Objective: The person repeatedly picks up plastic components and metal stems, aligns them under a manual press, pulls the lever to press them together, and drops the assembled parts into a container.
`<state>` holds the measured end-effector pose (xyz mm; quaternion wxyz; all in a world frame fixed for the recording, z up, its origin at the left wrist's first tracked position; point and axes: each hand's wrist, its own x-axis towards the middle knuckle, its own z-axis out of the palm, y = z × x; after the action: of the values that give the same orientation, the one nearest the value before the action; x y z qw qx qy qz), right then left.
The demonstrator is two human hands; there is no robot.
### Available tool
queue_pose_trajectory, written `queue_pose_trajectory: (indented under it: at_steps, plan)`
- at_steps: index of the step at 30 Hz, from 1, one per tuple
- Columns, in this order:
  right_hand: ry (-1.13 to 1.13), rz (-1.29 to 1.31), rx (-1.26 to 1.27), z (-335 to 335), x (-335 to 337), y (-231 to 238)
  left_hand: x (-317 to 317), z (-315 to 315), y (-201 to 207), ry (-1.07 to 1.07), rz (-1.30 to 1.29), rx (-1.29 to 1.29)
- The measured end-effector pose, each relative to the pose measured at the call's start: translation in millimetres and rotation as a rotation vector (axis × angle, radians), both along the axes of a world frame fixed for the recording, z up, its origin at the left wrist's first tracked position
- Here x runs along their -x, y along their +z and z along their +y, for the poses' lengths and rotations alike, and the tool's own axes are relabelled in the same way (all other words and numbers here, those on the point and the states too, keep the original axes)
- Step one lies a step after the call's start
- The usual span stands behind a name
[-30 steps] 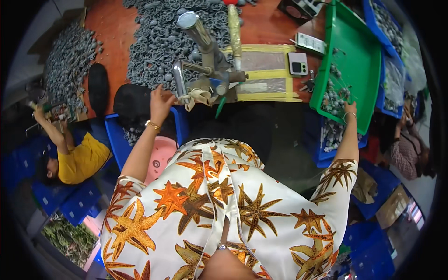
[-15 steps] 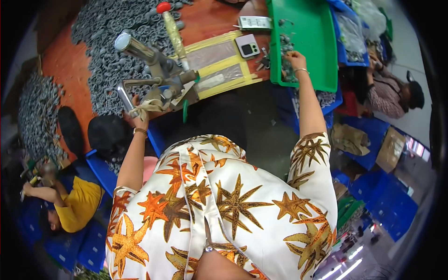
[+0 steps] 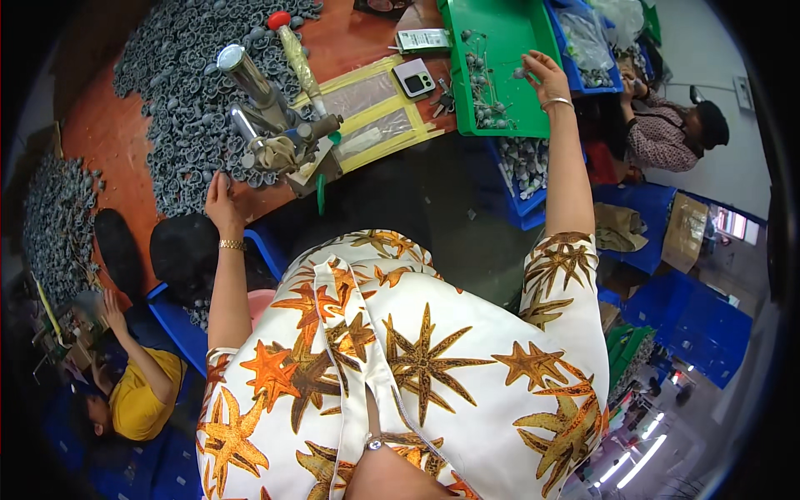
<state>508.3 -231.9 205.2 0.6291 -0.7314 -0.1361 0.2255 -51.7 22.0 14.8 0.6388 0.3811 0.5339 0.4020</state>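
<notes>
My left hand [image 3: 222, 206] has its fingers stretched out at the near edge of a big heap of grey plastic rings [image 3: 179, 125], the fingertips touching or nearly touching one. Just beyond it stands a metal hand press [image 3: 268, 108] with a chrome lever; cloth is wrapped round the lever's end. Over the green tray [image 3: 521, 25] at the right, my right hand [image 3: 547, 79] pinches a small grey rounded part [image 3: 521, 73]. Several similar parts [image 3: 482, 83] with thin stems lie along the tray's left side.
A red-knobbed handle [image 3: 296, 60] wrapped in yellow rises beside the press. Yellow-taped sheets [image 3: 367, 108], a phone [image 3: 414, 77] and keys [image 3: 444, 98] lie between press and tray. Blue bins [image 3: 525, 179] sit below the tray. Co-workers are at far left [image 3: 150, 392] and right [image 3: 667, 133].
My left hand has left the press lever and moved to the heap's edge; the lever has shifted. My right hand has risen and swung right over the tray with the grey part. The view has shifted slightly.
</notes>
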Motion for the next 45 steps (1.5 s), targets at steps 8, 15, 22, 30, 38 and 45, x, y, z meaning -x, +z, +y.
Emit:
queue_pose_trajectory:
  at_steps: [8, 15, 22, 30, 38, 45]
  plan:
    - [-0.116, 0.064, -0.044, 20.6, 1.1, -6.6, -54.7, -50.8, -7.4, -0.362, 0.090, -0.349]
    - [0.533, -0.711, 0.879, 10.5, 37.5, 32.4, -84.0, -61.4, -12.0, -0.556, 0.644, -0.877]
    - [0.745, -0.678, 0.935, 19.3, 144.8, 55.5, -84.3, -67.7, -13.9, -0.658, 0.634, -0.910]
    - [0.743, 0.369, 0.294, -14.1, 220.4, 58.2, -15.5, -5.9, 1.2, -0.239, 0.938, -0.991]
    - [0.688, 0.296, 0.012, 5.8, 281.9, 30.4, -10.9, 47.1, -7.7, -0.565, 1.332, -1.153]
    - [0.910, -0.616, 0.214, 21.5, 302.2, 15.3, -12.8, 32.4, 3.2, -0.258, 1.138, -1.110]
